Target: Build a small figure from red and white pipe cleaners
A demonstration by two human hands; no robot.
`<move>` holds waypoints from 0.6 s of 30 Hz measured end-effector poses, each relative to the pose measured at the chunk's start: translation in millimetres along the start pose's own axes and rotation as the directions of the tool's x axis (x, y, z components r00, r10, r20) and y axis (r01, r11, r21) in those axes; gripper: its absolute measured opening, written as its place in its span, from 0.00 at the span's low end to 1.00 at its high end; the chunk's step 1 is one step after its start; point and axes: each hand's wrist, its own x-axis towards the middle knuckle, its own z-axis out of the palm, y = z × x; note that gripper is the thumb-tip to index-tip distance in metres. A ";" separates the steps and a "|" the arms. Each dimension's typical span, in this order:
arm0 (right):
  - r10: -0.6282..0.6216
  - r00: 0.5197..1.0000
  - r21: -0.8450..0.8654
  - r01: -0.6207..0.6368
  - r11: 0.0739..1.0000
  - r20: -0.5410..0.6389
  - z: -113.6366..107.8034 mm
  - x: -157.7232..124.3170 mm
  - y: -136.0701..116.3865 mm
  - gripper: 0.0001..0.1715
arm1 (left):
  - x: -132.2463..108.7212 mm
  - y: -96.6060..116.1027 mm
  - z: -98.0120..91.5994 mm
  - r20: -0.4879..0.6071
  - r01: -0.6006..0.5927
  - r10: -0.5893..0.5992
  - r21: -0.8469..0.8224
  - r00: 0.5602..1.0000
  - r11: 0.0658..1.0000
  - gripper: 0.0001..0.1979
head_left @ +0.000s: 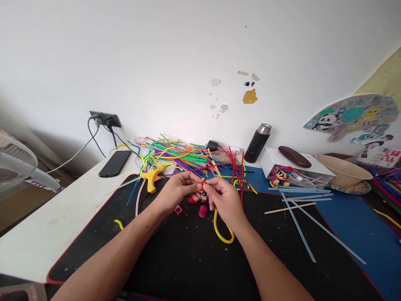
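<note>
My left hand (179, 188) and my right hand (224, 198) meet above a black mat (175, 259), fingers pinched together on a small red piece (204, 183) of pipe cleaner. Just below the fingers lies a little figure with a pink base (203, 209) and a red scrap (192, 200). A yellow pipe cleaner loop (223, 234) curls under my right wrist. A yellow glue gun (152, 177) rests left of my left hand.
A heap of coloured pipe cleaners (181, 156) lies behind the hands. A black phone (115, 163) sits at the left, a black flask (257, 144), white box (294, 167) and bowl (343, 171) at the right. Clear glue sticks (300, 230) lie on the mat. A fan (19, 167) stands far left.
</note>
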 end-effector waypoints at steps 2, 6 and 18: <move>0.004 1.000 0.018 -0.004 1.000 0.010 -0.1 0.3 0.2 0.17 | -0.1 0.2 0.3 0.001 0.003 -0.003 0.008 1.000 1.000 0.21; 0.012 1.000 0.044 -0.013 0.999 0.027 0.8 0.9 0.6 0.17 | -0.9 0.5 0.6 0.001 -0.023 0.023 0.042 1.000 0.999 0.21; 0.028 0.999 0.102 -0.032 0.994 0.045 3.0 2.8 3.8 0.16 | 0.0 -0.4 0.8 -0.001 -0.039 0.039 0.056 0.999 0.998 0.21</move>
